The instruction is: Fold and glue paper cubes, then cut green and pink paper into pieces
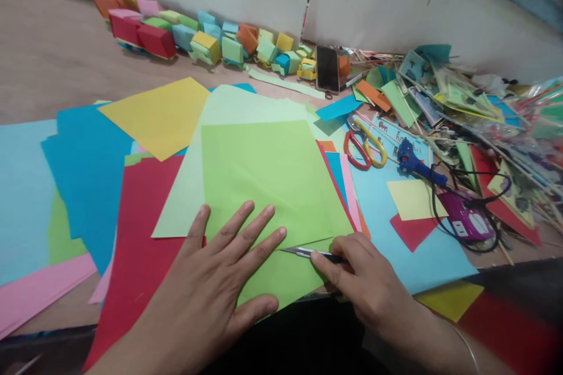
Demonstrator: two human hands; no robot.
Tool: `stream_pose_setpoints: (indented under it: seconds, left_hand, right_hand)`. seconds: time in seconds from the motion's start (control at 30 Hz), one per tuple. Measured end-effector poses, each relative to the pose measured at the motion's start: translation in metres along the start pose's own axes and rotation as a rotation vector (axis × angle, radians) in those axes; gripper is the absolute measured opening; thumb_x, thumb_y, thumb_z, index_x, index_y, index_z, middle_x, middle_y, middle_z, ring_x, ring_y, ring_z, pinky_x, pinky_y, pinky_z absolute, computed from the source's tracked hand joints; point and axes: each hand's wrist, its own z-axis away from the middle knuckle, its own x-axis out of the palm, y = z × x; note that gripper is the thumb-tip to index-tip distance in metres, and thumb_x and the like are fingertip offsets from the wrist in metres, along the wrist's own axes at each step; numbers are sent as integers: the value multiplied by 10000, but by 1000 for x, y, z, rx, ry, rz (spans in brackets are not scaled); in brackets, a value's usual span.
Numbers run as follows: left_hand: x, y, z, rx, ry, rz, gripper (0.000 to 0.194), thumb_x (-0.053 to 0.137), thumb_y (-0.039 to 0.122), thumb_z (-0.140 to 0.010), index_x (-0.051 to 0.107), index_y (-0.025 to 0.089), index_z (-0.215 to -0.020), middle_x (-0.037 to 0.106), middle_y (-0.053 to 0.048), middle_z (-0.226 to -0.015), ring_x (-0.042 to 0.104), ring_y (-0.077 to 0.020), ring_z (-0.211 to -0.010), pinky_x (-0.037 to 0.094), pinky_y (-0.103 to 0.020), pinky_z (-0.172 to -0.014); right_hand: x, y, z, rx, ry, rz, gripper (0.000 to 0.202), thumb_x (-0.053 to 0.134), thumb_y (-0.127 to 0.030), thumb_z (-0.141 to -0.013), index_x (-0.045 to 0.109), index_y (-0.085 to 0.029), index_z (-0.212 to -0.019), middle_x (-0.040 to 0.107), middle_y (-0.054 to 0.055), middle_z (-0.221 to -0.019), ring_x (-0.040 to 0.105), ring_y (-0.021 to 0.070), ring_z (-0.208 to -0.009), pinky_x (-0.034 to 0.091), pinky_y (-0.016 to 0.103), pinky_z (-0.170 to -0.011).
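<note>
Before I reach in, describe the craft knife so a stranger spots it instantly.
On the table, find the bright green paper under the left hand. Toward its near edge, the right hand grips the craft knife. Unlike the loop-handled scissors, it has one slim, pointed blade.

- My left hand [233,263] and forearm [152,331] are bare as far as they show.
- My right hand [369,275] is bare too.
- A thin, silvery bangle [470,349] curves around my right forearm [433,331].
- Black clothing [314,340] shows at my lap, its details lost in shadow.
</note>
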Motion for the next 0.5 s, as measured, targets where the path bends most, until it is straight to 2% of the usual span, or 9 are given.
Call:
stream_pose_setpoints:
  seconds: [0.13,0.33,0.5]
  left_hand:
    - [3,-1,1,-14,2,20,708,520,771,-803,521,398,-1405,482,41,-1521,411,-252,-1421,-76,-410,-1238]
    - [3,-1,1,-17,22,36,661,474,761,-837,556,388,-1377,500,30,-1513,411,-248,-1420,-77,-408,-1234]
    - [4,-1,1,-20,24,52,668,489,759,-831,558,380,-1376,487,27,-1520,407,-253,-1423,-92,-412,-1230]
  right_hand:
    - [1,-4,-6,-35,7,35,359,544,-50,-928,562,-105,-1283,551,86,-899,466,185,-813,433,311,-691]
    - [4,-10,-11,-15,-30,35,351,498,-91,-967,568,-151,-1306,567,75,-904,463,184,-824,428,297,-702]
    - [7,-18,-17,-33,-32,35,322,480,-99,-975,584,-146,-1276,563,69,-866,463,184,-800,421,297,-679]
